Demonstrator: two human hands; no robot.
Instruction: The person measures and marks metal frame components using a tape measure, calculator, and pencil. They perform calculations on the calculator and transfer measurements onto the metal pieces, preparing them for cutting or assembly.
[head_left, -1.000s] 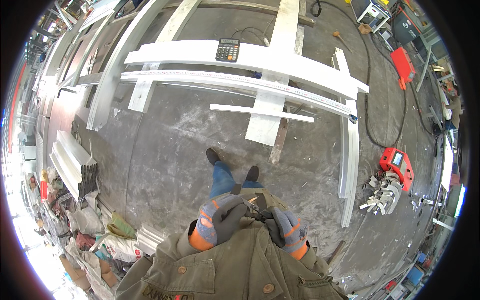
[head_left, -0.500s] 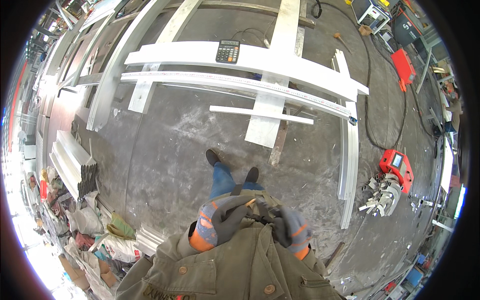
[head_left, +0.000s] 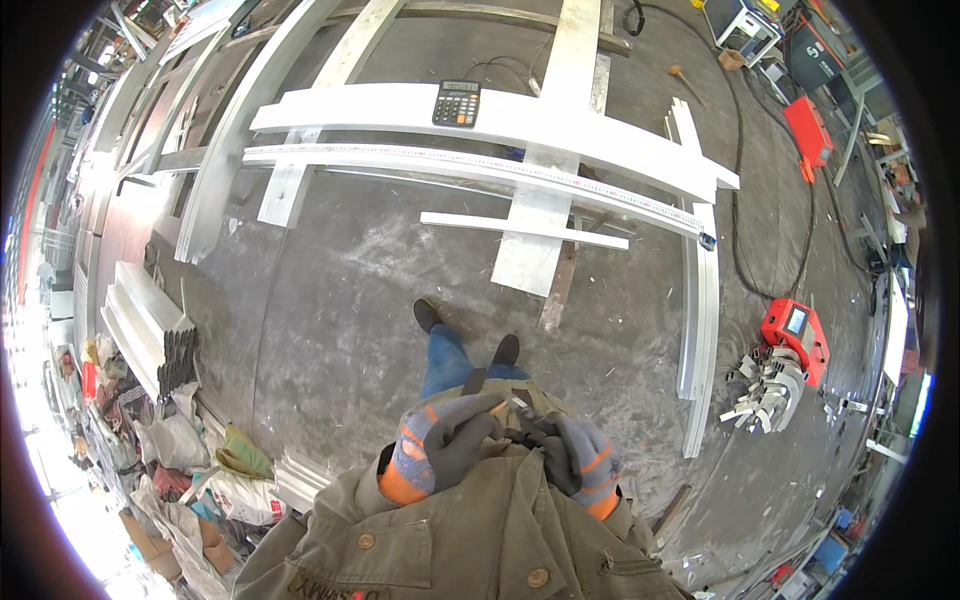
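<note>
Both my hands are at my waist, in front of the olive jacket (head_left: 480,530), in grey-and-blue gloves with orange stripes. My left hand (head_left: 448,443) is closed, its dark fingers curled inward at the jacket's lower front. Close beside it on the right, my right hand (head_left: 580,455) is closed too, fingers bent toward the left one. Small dark parts show between the hands, but what the fingers grip is too small and hidden to name. A dark strap end (head_left: 474,381) sticks out just beyond the hands, over my jeans.
Ahead, long white profiles (head_left: 390,108) lie across supports, with a calculator (head_left: 457,103) and an extended tape measure (head_left: 706,241) on them. More profiles (head_left: 700,330) stand to the right, near a red machine (head_left: 795,335). Sacks and scraps (head_left: 240,455) lie at lower left; a cable (head_left: 735,240) crosses the floor.
My right hand has shifted slightly left, closer to my left hand, and its fingers are less blurred. My left hand stays nearly in place.
</note>
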